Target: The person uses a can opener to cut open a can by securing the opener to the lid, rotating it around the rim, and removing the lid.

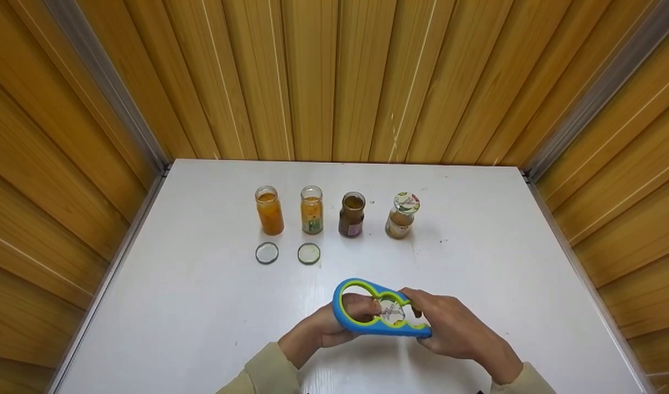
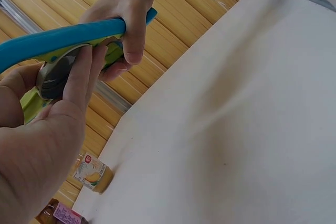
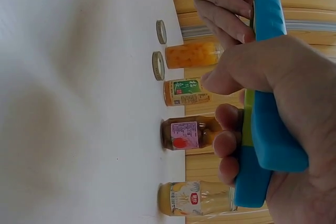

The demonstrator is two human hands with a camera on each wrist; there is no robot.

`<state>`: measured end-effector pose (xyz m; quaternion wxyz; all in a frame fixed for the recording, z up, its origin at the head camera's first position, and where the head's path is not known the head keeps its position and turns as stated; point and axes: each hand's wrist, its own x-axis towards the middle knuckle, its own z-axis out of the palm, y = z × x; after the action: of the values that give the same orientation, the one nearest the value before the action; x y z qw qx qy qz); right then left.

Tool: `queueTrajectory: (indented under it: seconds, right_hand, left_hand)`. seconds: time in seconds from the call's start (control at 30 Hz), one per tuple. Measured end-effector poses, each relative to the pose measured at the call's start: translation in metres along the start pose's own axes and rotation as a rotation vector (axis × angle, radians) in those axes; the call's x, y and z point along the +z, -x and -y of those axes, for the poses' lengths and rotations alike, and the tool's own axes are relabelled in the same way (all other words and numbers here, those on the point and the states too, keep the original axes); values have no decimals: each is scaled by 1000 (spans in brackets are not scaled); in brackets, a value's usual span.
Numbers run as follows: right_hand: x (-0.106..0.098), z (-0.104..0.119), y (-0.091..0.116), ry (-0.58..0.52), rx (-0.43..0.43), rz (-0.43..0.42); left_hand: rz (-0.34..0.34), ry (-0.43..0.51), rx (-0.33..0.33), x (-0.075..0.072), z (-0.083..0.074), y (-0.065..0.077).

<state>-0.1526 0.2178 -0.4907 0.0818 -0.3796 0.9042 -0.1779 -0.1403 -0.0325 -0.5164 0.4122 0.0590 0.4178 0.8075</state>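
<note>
Close over the front of the table, my right hand (image 1: 457, 326) grips the handle end of a blue and green jar opener (image 1: 344, 319). A patterned jar lid (image 1: 392, 311) sits inside one of the opener's rings. My left hand (image 1: 330, 326) pinches this lid, thumb on top through the large ring and fingers beneath. Seen from the left wrist, the lid's dark underside (image 2: 56, 74) shows between the fingers. The right wrist view has the fingers of my right hand (image 3: 304, 87) wrapped around the opener's handle (image 3: 275, 129).
Four jars stand in a row at the back: an uncapped orange jar (image 1: 271, 212), an uncapped jar with a green label (image 1: 312, 213), an uncapped dark jar (image 1: 351, 219) and a lidded pale jar (image 1: 398, 223). Two loose lids (image 1: 266, 253) lie before the left pair. Wood-patterned walls enclose the white table (image 1: 192, 295).
</note>
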Motion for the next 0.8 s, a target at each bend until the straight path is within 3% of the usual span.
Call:
queueTrajectory:
  seconds: [0.2,0.37,0.6,0.8]
  right_hand:
    - [4,0,0,-11,8,-2]
    - [6,-2,0,-16,-22,-19]
    - [3,-6,0,-33,14,-26]
    - [2,-11,4,-16,40,-25]
  left_hand:
    - [-25,10,-26,-2,1,-1]
    - [-42,4,-9,-3,3,-2]
    - [-53,91,34,-8,7,-1]
    - [-145,93,45,-17,9,-3]
